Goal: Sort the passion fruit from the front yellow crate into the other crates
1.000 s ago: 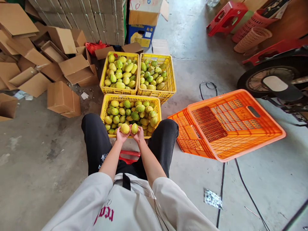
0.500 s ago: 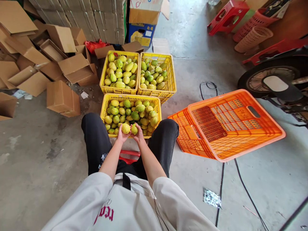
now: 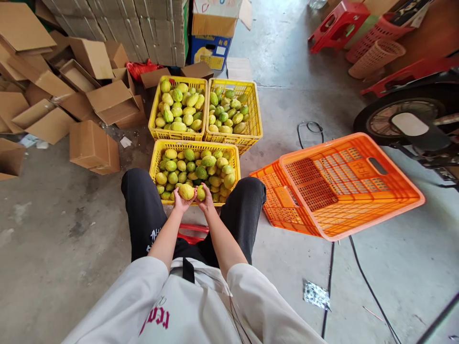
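My left hand (image 3: 182,204) is closed around a yellow papaya-like fruit (image 3: 186,192), cupping it from below. Beside it, my right hand (image 3: 207,203) grips a smaller green-yellow papaya-like fruit (image 3: 201,193). The hands are close together over the near side of a yellow crate (image 3: 197,144), which stands on the floor at my knees. Loose yellow and green fruits (image 3: 201,172) of the same sort fill much of that crate. The fingers under each held fruit are partly hidden.
Behind stand two more yellow crates of fruit, a left one (image 3: 153,125) and a right one (image 3: 258,114). An orange crate (image 3: 358,191) lies tipped at my right, near a motorbike wheel (image 3: 373,114). Cardboard boxes (image 3: 89,145) are heaped at left; black cables (image 3: 332,272) cross the floor.
The yellow fruit in my left hand has turned or tilted slightly and moved a little left. My right hand and its fruit stay almost in place.
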`<action>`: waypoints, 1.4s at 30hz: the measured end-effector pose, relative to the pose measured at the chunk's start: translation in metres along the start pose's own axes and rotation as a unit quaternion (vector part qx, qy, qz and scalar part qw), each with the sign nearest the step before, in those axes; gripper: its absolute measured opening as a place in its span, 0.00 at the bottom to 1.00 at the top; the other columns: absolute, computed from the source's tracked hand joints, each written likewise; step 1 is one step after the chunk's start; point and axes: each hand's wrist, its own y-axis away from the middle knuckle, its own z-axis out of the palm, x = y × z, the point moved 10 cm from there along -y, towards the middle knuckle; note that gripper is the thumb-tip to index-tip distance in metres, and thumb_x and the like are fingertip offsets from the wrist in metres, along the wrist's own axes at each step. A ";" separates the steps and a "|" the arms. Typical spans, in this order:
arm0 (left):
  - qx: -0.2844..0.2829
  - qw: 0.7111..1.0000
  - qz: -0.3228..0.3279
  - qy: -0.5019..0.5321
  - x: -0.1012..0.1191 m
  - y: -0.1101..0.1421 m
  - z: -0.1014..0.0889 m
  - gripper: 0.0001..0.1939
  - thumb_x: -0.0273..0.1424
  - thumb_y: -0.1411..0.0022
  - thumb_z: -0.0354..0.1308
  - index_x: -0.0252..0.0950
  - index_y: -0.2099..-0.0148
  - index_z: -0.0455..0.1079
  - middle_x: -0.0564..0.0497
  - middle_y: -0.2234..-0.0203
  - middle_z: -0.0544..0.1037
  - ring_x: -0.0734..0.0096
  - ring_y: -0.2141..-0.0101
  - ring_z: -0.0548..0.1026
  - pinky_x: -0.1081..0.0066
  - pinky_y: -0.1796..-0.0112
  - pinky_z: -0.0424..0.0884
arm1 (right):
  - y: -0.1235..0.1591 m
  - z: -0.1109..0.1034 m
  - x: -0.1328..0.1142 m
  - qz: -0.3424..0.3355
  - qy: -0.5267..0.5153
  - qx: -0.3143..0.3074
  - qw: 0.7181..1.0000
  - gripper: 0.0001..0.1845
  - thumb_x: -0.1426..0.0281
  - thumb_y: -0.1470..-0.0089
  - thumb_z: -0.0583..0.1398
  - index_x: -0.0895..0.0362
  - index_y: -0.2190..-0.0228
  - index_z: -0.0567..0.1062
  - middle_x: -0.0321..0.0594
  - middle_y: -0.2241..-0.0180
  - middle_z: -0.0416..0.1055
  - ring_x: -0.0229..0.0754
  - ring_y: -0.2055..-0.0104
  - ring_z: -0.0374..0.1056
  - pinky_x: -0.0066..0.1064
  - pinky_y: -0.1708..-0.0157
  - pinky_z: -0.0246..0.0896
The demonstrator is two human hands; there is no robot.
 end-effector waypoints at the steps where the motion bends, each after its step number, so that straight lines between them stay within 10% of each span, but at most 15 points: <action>1: 0.000 1.000 0.006 0.007 0.001 0.000 -0.001 0.30 0.45 0.32 0.44 0.28 0.39 0.66 0.35 0.59 0.80 0.55 0.63 0.81 0.62 0.67 0.80 | 0.000 0.000 -0.001 0.001 -0.002 -0.003 1.000 0.15 0.68 0.45 0.61 0.52 0.55 0.71 0.34 0.72 0.76 0.37 0.75 0.73 0.25 0.76 0.72; 8: -0.022 0.999 0.031 0.003 0.005 0.001 0.002 0.27 0.40 0.30 0.44 0.28 0.38 0.66 0.36 0.59 0.82 0.57 0.61 0.82 0.64 0.65 0.79 | 0.000 -0.001 -0.003 0.003 -0.004 -0.014 1.000 0.15 0.64 0.41 0.54 0.54 0.54 0.71 0.39 0.68 0.78 0.43 0.70 0.76 0.37 0.70 0.76; 16: -0.002 1.000 -0.003 -0.026 0.003 -0.001 0.001 0.33 0.51 0.29 0.45 0.23 0.46 0.70 0.40 0.73 0.81 0.65 0.76 0.79 0.71 0.74 0.78 | -0.004 0.004 0.007 0.009 0.025 -0.028 0.999 0.13 0.70 0.46 0.62 0.53 0.57 0.70 0.34 0.71 0.76 0.38 0.73 0.74 0.26 0.75 0.73; 33: -0.015 1.000 0.008 -0.006 0.002 0.001 0.002 0.38 0.52 0.32 0.44 0.22 0.39 0.67 0.37 0.67 0.82 0.61 0.69 0.81 0.67 0.68 0.80 | -0.004 -0.004 0.003 0.010 0.010 -0.011 1.000 0.12 0.68 0.44 0.60 0.52 0.57 0.70 0.36 0.68 0.77 0.41 0.68 0.77 0.31 0.72 0.75; 42: -0.022 0.999 0.043 0.012 0.006 0.002 0.004 0.26 0.37 0.31 0.42 0.29 0.39 0.68 0.38 0.61 0.82 0.59 0.63 0.82 0.65 0.65 0.80 | -0.002 0.001 0.000 0.015 -0.005 -0.023 1.000 0.14 0.66 0.42 0.52 0.56 0.56 0.72 0.41 0.68 0.78 0.44 0.70 0.76 0.38 0.69 0.77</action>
